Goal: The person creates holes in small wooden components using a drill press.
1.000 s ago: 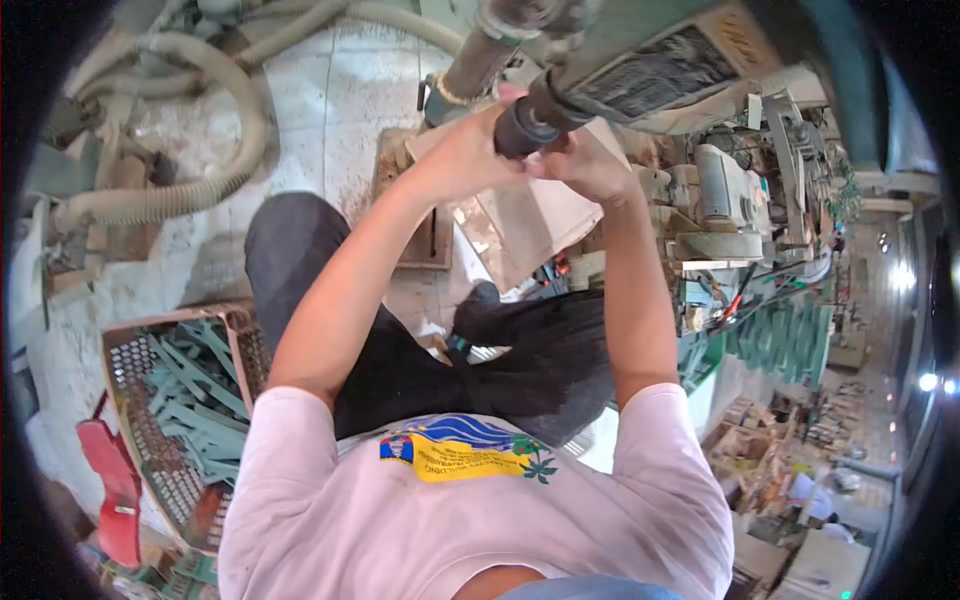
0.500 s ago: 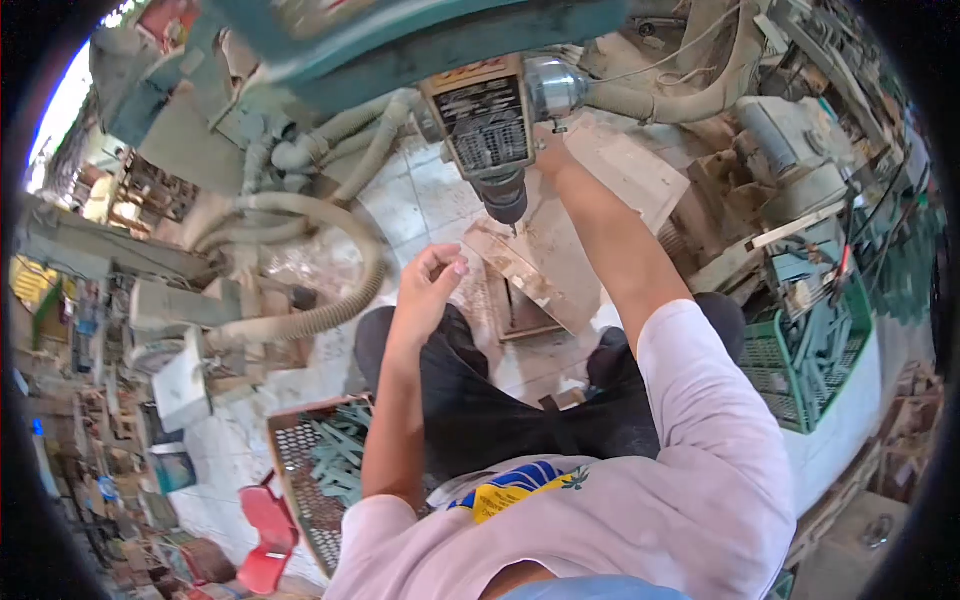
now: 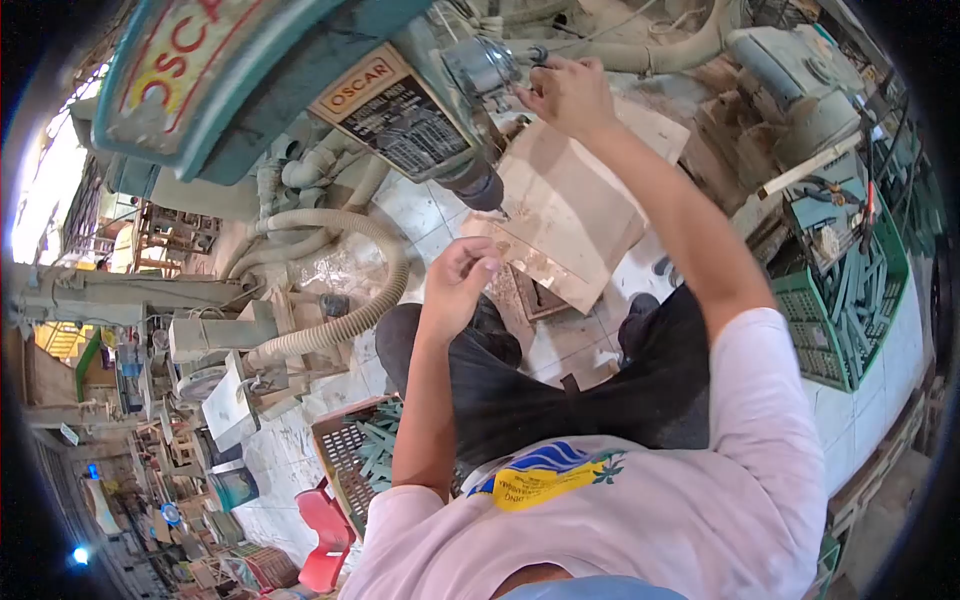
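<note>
A green drill press with an OSCAR label (image 3: pixel 395 110) hangs over the work, its black chuck (image 3: pixel 474 187) holding a thin bit pointing down. My right hand (image 3: pixel 575 95) is up beside the silver hub (image 3: pixel 482 68), fingers curled round the feed handle there; the grip is partly hidden. Below the bit lies a flat wooden board (image 3: pixel 570 195), with wood dust along its near edge. My left hand (image 3: pixel 460 285) is at the board's left corner, close to the bit. Its fingers are curled toward the thumb, and whatever they hold is too small to tell.
Green crate (image 3: pixel 840 340) with grey-green strips stands at right; another perforated crate (image 3: pixel 345 465) of strips is at lower left. A ribbed hose (image 3: pixel 385 275) loops on the left. A red chair (image 3: pixel 325 535) is at lower left. Machinery (image 3: pixel 800 80) fills the upper right.
My right hand has risen from beside the drill head to the hub's outer side. My left hand has come nearer the board's corner. The view has turned, showing more of the drill press.
</note>
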Demonstrator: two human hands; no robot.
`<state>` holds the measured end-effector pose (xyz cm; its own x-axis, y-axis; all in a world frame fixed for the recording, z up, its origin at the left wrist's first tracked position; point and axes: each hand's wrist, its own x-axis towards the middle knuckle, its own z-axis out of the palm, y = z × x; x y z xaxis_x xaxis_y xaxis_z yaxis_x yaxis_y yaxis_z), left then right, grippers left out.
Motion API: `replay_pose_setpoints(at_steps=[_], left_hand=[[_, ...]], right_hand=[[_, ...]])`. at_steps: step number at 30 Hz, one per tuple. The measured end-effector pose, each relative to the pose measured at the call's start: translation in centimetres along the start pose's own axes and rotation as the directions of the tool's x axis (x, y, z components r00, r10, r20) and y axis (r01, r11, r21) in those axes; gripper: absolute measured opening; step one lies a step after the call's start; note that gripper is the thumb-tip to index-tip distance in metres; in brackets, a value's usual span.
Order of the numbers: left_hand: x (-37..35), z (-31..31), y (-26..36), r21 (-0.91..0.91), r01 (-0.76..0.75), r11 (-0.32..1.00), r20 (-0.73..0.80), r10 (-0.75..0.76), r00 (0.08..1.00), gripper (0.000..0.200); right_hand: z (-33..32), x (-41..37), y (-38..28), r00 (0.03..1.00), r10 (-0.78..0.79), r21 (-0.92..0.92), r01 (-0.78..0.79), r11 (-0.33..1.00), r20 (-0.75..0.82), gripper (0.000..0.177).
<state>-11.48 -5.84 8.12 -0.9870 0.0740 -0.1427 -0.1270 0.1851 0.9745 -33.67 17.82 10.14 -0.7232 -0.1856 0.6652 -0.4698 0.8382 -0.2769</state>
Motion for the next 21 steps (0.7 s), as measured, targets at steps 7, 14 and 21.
replay_pose_setpoints(at_steps=[7,14,21], left_hand=[[3.0,8.8,1.5,0.072,-0.072,0.995,0.181,0.058,0.982,0.061],[1.8,8.7,1.3,0.085,-0.060,0.995,0.276,0.034,0.961,0.035],[-1.3,4.3,-0.5,0.059,0.026,0.998,0.124,-0.033,0.992,0.034]], right_hand=[[-8.1,-3.3,-1.6,0.701,0.065,-0.141,0.050,0.989,0.710,0.025],[-0.3,-6.0,2.1,0.674,-0.165,0.152,0.079,0.985,0.720,0.036],[-1.3,-7.2,2.1,0.724,-0.091,0.132,-0.001,0.991,0.684,0.034]])
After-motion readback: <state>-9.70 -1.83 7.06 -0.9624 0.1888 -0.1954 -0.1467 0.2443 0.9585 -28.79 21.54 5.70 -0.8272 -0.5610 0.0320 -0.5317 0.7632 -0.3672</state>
